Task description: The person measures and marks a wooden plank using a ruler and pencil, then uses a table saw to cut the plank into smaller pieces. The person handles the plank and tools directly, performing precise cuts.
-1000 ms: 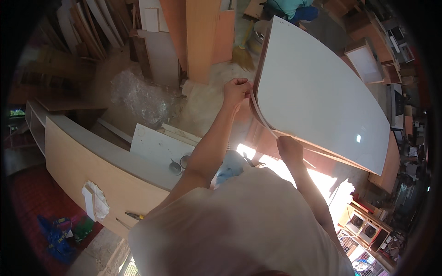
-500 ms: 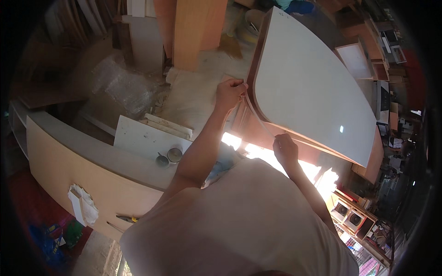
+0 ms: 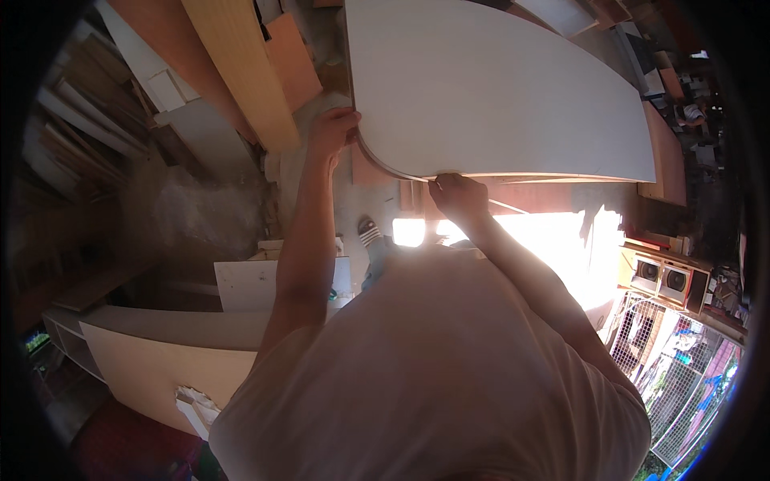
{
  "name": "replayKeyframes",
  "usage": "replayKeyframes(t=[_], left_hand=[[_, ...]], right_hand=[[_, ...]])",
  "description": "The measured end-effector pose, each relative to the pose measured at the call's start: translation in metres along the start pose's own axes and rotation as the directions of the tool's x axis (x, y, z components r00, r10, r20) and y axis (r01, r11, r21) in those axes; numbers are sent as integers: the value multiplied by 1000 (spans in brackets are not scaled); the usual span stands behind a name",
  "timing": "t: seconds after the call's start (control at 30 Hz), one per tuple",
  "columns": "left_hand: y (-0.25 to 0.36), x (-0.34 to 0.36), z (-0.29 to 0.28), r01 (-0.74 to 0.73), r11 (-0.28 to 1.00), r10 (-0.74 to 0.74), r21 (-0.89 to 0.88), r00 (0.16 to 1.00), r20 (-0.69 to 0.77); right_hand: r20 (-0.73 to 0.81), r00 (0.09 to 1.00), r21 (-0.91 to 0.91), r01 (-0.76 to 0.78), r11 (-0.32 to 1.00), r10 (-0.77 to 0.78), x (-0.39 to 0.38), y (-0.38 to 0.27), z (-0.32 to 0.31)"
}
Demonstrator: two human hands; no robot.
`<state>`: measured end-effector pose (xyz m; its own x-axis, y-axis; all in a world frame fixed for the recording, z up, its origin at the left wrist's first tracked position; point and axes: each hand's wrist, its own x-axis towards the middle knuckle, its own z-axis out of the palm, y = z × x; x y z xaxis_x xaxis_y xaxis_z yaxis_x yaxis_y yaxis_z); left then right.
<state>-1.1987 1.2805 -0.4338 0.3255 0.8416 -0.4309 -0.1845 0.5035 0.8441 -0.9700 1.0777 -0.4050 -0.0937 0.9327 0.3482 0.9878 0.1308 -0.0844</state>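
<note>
A white tabletop [image 3: 489, 88] with a rounded near corner lies in front of me. A thin pale edging strip [image 3: 507, 207] runs along that curved edge, and its loose tail sticks out to the right beyond my right hand. My left hand [image 3: 331, 135] is closed at the tabletop's left edge, thumb and fingers pinching the strip against it. At the near edge, just right of the curve, my right hand [image 3: 461, 197] is closed round the strip with the fingertips at the edge. The strip's far end is hidden by my left hand.
Tall wooden boards [image 3: 241, 72] lean at the upper left. A curved plywood cabinet [image 3: 152, 369] lies at lower left, a white panel [image 3: 241, 284] beside it. My sandalled foot [image 3: 369, 231] shows below. Two speakers [image 3: 659, 274] stand at right, near bright sunlight.
My view has turned, and the tabletop sits nearer. The strip, slack between my hands before, now follows the rounded corner. My right hand has come up to the edge.
</note>
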Motion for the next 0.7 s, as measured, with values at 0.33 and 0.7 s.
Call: replayKeyframes(t=[0.33,0.7], left_hand=[[7,-7,5,21,1000,-20,16,998,-60],[0,0,-1,22,1000,-22,18,999,-35]], right_hand=[[55,994,147,-107,983,100,-11,0,-1],[57,995,247,-88,965,77,-6,5,-2]])
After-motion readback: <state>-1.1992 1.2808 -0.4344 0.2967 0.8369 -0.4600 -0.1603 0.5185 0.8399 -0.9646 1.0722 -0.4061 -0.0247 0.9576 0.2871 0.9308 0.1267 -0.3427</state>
